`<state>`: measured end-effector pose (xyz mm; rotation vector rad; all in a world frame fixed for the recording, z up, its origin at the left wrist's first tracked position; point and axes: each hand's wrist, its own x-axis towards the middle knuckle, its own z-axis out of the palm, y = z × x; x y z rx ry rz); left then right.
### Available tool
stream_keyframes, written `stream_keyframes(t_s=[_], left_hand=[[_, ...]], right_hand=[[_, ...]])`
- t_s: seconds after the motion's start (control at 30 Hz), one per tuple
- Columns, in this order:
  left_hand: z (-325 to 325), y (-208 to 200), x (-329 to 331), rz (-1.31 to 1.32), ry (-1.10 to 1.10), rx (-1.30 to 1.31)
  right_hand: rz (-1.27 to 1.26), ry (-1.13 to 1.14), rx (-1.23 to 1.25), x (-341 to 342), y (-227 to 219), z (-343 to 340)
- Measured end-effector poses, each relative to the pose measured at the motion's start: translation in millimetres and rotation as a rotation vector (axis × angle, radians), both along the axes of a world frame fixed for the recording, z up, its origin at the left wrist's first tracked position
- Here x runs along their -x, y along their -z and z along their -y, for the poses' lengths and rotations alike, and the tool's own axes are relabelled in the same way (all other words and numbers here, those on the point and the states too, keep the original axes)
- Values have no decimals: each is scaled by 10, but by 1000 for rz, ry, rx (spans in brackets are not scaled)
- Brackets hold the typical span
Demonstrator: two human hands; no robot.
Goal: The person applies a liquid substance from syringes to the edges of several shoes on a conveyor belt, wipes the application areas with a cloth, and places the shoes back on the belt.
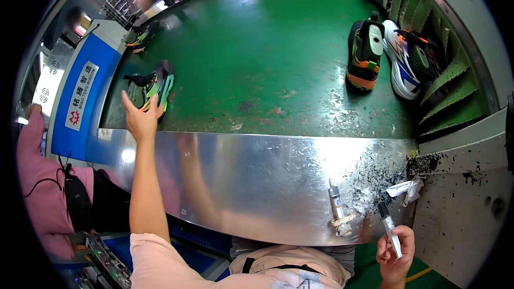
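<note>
My left hand [142, 120] reaches over the near edge of the green belt [257, 59], thumb and fingers spread at the near end of a black, green and orange sports shoe [165, 83]. Whether they touch it I cannot tell. My right hand [399, 254], at the lower right, is closed around a white pen-shaped tool [392, 235] with a black front part and a thin tip pointing up. Beyond it, a slim silver and blue tube-shaped tool [335, 202] lies on the metal ledge [257, 182], with whitish material at its near end.
Two shoes stand at the belt's right: a dark one [366, 53] and a white one [401, 64], beside green strip curtains [455, 85]. Another shoe [142, 36] sits far left. A crumpled white cloth [409, 188] lies on the ledge. A person in pink [40, 176] stands left.
</note>
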<state>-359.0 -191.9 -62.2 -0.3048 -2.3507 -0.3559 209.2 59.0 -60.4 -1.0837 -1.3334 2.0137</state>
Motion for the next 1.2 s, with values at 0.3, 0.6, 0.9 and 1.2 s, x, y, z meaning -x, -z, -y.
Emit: stream_keyframes(t_s=[0.3, 0.6, 0.9, 1.2], left_hand=[[652, 23, 963, 536, 174, -472], [573, -659, -347, 580, 497, -410], [833, -868, -1622, 792, 712, 235], [50, -1500, -2339, 279, 867, 831]], right_hand=[[-74, -60, -169, 46, 69, 58], [-81, -48, -38, 120, 59, 32], [270, -613, -605, -69, -11, -59], [115, -273, -353, -226, -201, 152]])
